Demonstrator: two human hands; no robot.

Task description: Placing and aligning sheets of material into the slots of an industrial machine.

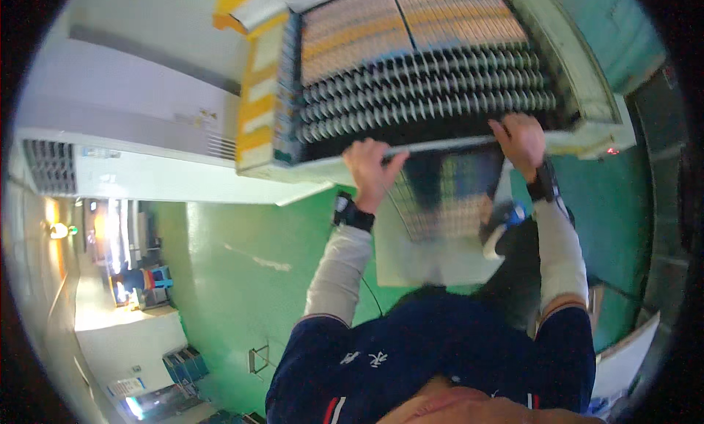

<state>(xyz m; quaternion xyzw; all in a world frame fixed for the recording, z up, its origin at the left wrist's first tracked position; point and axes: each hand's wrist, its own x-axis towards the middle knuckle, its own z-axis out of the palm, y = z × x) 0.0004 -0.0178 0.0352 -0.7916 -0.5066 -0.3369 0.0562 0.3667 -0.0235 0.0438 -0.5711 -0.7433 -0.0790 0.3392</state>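
Observation:
A large white box-like frame [616, 123] with yellow-striped tape on its left side stands before me. Inside it are several rows of pale ring-like pieces [433, 94] on a dark bed, and flat, finely lined panels [359, 31] lie behind them. My left hand [372, 171] is curled over the near edge of the frame, thumb out to the right. Farther right, my right hand [522, 141] grips the same edge, fingers bent over it. Dark bands circle both wrists. Whatever lies under the fingertips is hidden.
Below the edge, a blurred gridded panel [447, 196] shows above a pale base [396, 270] on the green floor [220, 277]. A long white vented cabinet [161, 174] stands at left. A small metal stand [258, 359] and a dark blue box [185, 367] are lower left.

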